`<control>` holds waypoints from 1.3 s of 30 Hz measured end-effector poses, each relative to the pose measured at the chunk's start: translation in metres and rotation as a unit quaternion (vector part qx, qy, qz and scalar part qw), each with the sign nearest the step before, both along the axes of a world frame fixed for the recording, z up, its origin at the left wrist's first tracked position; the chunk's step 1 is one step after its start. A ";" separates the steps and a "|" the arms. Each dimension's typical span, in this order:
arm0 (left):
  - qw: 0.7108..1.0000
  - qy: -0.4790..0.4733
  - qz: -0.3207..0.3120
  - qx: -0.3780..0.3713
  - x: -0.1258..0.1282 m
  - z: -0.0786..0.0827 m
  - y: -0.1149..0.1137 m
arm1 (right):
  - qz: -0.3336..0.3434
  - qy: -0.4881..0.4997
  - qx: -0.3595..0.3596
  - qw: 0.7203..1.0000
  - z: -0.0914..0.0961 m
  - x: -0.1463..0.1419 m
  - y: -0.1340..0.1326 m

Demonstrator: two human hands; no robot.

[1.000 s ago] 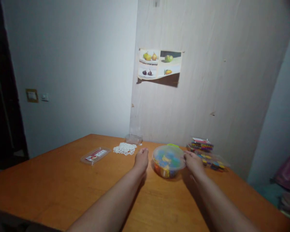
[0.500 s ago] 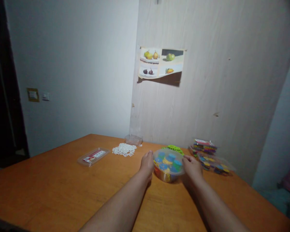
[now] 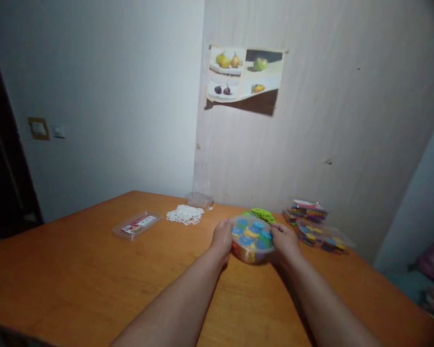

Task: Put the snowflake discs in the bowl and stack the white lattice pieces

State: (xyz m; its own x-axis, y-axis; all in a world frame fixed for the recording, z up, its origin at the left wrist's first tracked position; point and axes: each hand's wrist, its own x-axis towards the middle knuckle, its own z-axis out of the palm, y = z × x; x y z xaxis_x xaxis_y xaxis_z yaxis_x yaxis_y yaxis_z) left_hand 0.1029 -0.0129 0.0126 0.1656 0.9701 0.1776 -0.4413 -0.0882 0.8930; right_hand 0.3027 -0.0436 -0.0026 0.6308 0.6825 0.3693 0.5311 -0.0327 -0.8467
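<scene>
A round clear plastic tub (image 3: 252,241) with a translucent lid holds blue, green and yellow discs. My left hand (image 3: 222,239) grips its left side, the thumb up along the rim. On the opposite side my right hand (image 3: 285,242) closes on the rim between thumb and fingers. Right behind the tub lies a heap of bright green pieces (image 3: 262,215), partly hidden by it. I cannot tell whether the tub's base touches the table.
On the orange-brown table (image 3: 94,274) lie a clear lid with a printed label (image 3: 139,224), a pile of white cards (image 3: 185,214) and a clear tray (image 3: 199,199). To the right are a stacked pack (image 3: 307,212) and a clear box of coloured discs (image 3: 323,237). A wall stands behind.
The view has tipped down slightly, so the wall picture looks higher. The tub stays between both hands and appears slightly farther forward.
</scene>
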 end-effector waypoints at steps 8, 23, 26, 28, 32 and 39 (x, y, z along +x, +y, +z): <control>0.998 -0.020 0.014 -0.062 0.002 -0.003 0.003 | -0.002 0.049 0.001 0.999 0.001 -0.004 -0.004; 0.999 0.002 0.003 -0.052 0.000 0.001 0.003 | 0.021 0.037 -0.004 0.999 0.008 -0.002 -0.014; 0.999 0.002 0.001 -0.053 0.001 -0.001 0.006 | 0.024 -0.027 -0.005 0.999 0.027 0.002 -0.020; 0.999 0.002 -0.001 -0.050 0.003 -0.004 0.007 | 0.038 -0.123 -0.027 0.991 0.044 -0.004 -0.022; 1.000 0.004 -0.005 -0.015 0.004 -0.006 0.007 | 0.122 -0.329 -0.133 0.927 0.071 -0.035 -0.012; 0.999 0.000 -0.032 -0.001 0.002 -0.010 0.008 | 0.180 -0.390 -0.226 0.874 0.067 -0.070 0.015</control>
